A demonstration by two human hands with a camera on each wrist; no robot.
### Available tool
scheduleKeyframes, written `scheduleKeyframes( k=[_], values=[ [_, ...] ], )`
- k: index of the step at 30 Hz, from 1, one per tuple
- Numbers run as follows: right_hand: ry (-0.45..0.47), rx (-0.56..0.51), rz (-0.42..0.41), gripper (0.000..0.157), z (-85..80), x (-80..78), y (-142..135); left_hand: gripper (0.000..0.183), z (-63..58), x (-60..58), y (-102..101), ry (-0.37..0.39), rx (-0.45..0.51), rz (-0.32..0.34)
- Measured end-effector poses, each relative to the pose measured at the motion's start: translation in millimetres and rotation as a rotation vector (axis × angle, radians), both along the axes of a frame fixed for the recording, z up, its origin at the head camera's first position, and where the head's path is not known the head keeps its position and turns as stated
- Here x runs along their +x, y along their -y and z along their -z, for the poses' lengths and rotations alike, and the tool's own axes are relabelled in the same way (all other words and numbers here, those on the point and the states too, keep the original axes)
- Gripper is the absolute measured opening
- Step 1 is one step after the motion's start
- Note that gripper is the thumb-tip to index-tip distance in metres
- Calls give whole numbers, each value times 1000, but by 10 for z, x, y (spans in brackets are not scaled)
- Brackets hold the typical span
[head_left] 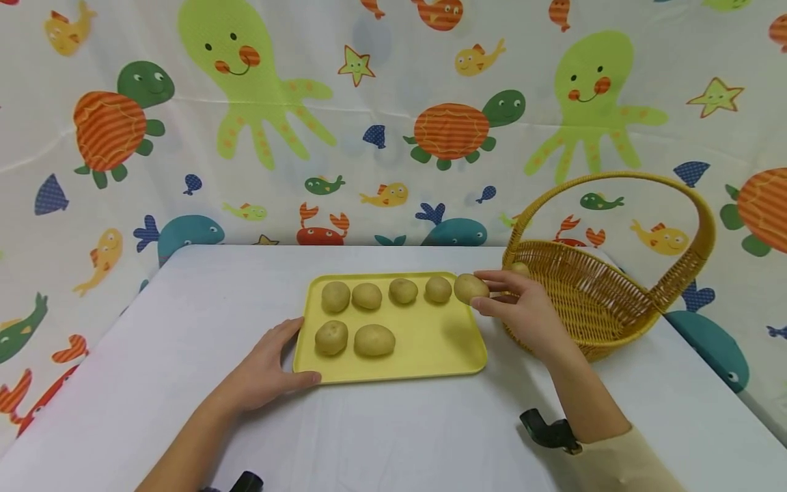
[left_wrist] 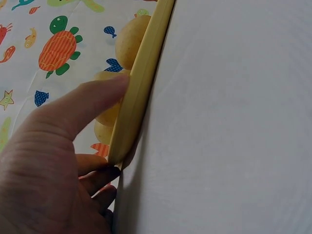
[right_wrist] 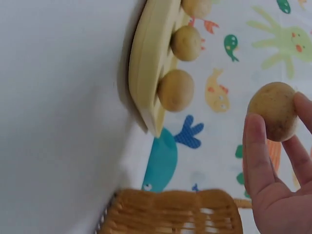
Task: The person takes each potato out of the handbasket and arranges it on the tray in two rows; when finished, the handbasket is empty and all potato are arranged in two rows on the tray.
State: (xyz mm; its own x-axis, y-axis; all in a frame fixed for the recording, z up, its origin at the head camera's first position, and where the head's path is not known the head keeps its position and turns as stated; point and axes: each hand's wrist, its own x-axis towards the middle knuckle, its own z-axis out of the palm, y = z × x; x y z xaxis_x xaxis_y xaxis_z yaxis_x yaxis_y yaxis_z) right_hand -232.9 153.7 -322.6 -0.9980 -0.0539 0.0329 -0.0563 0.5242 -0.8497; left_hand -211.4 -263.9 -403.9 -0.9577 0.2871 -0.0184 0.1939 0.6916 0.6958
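Note:
A potato [head_left: 471, 289] is pinched between the fingertips and thumb of my right hand [head_left: 522, 311], held over the tray's right edge; the right wrist view shows the same potato [right_wrist: 274, 111] raised off the table. My left hand [head_left: 264, 372] grips the front left corner of a yellow tray [head_left: 424, 365], thumb along the front rim and fingers at the left side. Several potatoes lie on the tray: a back row that includes a potato [head_left: 335, 297] at the left end, and two in front, one the larger oval potato [head_left: 374, 340].
A wicker basket [head_left: 590, 301] with a tall arched handle stands right of the tray, partly behind my right forearm. Another potato [head_left: 520, 268] shows at its left inner side. A white cloth covers the table [head_left: 393, 437]; a curtain [head_left: 381, 137] with sea animals hangs behind.

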Motion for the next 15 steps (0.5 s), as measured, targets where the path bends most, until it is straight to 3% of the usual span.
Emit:
scheduleKeyframes(
  k=[15],
  values=[
    [22,-93,-93,50,212,-115,322,107,-11,2,-3,16,-8,-8]
  ],
)
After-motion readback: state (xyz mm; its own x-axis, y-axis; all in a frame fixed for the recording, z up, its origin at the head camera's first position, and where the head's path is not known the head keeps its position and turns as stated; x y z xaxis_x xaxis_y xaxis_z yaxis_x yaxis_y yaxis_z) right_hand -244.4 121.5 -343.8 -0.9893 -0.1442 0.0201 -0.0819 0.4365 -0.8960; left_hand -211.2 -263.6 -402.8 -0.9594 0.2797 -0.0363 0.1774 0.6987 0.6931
